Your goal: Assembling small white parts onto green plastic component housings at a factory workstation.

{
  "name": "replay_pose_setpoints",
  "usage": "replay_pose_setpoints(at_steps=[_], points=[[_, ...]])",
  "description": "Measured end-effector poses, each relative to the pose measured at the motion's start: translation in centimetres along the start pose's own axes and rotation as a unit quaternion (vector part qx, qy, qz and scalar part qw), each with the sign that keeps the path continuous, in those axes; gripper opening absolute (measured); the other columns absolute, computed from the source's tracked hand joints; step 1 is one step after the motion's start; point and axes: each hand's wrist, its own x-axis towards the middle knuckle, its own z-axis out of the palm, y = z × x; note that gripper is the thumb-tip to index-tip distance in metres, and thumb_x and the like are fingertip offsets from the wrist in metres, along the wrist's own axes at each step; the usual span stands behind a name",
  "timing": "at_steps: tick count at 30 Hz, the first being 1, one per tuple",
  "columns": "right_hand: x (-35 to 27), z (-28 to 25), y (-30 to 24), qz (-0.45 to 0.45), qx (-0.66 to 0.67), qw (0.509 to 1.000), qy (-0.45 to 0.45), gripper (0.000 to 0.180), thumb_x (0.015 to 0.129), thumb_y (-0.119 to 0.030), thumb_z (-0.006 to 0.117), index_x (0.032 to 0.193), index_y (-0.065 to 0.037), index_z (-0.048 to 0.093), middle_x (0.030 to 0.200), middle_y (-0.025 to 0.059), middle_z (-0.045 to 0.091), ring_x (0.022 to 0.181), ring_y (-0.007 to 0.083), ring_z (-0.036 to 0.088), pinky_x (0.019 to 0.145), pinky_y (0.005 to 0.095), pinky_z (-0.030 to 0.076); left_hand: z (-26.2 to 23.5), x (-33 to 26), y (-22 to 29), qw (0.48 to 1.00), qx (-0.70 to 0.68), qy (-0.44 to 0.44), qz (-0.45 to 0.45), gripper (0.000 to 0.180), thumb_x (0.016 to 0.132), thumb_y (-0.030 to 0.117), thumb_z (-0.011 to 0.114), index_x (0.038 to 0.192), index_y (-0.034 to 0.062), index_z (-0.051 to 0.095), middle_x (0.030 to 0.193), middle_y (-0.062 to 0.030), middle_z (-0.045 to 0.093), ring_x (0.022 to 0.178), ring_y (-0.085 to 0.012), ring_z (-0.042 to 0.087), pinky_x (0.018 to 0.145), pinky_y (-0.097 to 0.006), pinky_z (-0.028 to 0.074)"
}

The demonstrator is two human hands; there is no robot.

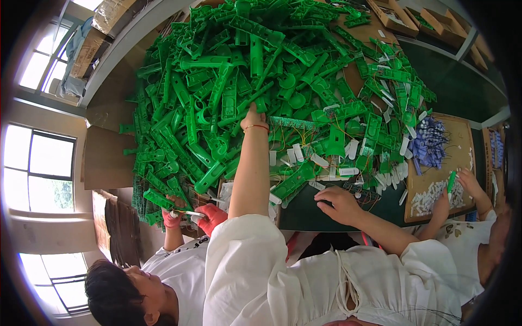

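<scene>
Your left hand (253, 117) was stretched far out toward twelve o'clock, its fingers pushed into the heap of green plastic parts (228, 81). Whether it was gripping a piece or lying spread you could not tell, because the fingers were buried among the parts. A thin bracelet (255, 127) circled that wrist.

Your right hand (338, 202) lay nearer your body, at about four o'clock from the left one, palm down on the dark green table (318, 214). Its fingers were curled loosely and pointed toward nine o'clock, touching the table edge of the heap; what they pinched, if anything, was hidden under the hand.

The heap covered most of the table from nine o'clock round to two o'clock. Small white plastic pieces (348, 163) and thin wires were scattered between the green parts, just beyond your right hand.

At eight o'clock, a co-worker's hands in red gloves (209, 216) held a green part beside the pile. At three o'clock, another person's hand (468, 182) pinched a small green piece (451, 181) over a brown board (462, 146) that carried white bits and a bunch of blue-grey pieces (429, 144).
</scene>
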Motion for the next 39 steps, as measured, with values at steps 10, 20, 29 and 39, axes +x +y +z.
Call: replay_pose_setpoints(at_steps=[10, 20, 29, 39], points=[[5.6, -1.6, -1.2, 0.167, 0.446, 0.879, 0.035, 0.036, 0.088, -0.022, 0.054, 0.118, -0.003, 0.050, 0.100, 0.0038, 0.059, 0.088, 0.0102, 0.055, 0.074, 0.0226, 0.044, -12.1, -16.4, -4.4, 0.913, 0.031, -0.395, -0.098, 0.028, 0.088, 0.008, 0.046, 0.116, 0.0040, 0.045, 0.109, -0.0077, 0.054, 0.103, -0.0209, 0.051, 0.091, -0.038, 0.039], [4.9, -2.7, -6.5, 0.125, 0.474, 0.871, -0.044, 0.037, 0.086, -0.012, 0.055, 0.120, 0.001, 0.049, 0.095, 0.0031, 0.058, 0.085, 0.0078, 0.054, 0.076, 0.0219, 0.044, -15.4, -20.2, -2.1, 0.872, -0.044, -0.484, -0.058, 0.053, 0.078, 0.002, 0.044, 0.130, 0.0011, 0.033, 0.127, -0.0116, 0.044, 0.114, -0.0230, 0.045, 0.097, -0.039, 0.036], [3.7, 0.7, -7.0, 0.181, 0.524, 0.831, -0.028, 0.036, 0.092, -0.033, 0.043, 0.114, -0.006, 0.053, 0.103, 0.0021, 0.055, 0.088, 0.0116, 0.055, 0.070, 0.0247, 0.045, -19.5, -24.1, -1.8, 0.899, 0.075, -0.431, 0.029, 0.059, 0.076, 0.018, 0.063, 0.127, 0.0008, 0.038, 0.112, -0.0068, 0.051, 0.099, -0.0154, 0.052, 0.082, -0.026, 0.042], [2.2, 14.8, 0.2, -0.225, -0.022, 0.964, -0.141, 0.021, 0.070, -0.010, 0.061, 0.090, -0.004, 0.059, 0.090, 0.0102, 0.060, 0.085, 0.0262, 0.058, 0.071, 0.0354, 0.047, -28.5, -27.2, -4.6, 0.755, 0.503, -0.208, 0.366, 0.068, 0.060, 0.003, 0.059, 0.125, 0.0035, 0.039, 0.097, -0.0160, 0.045, 0.087, -0.0312, 0.052, 0.072, -0.035, 0.046]])
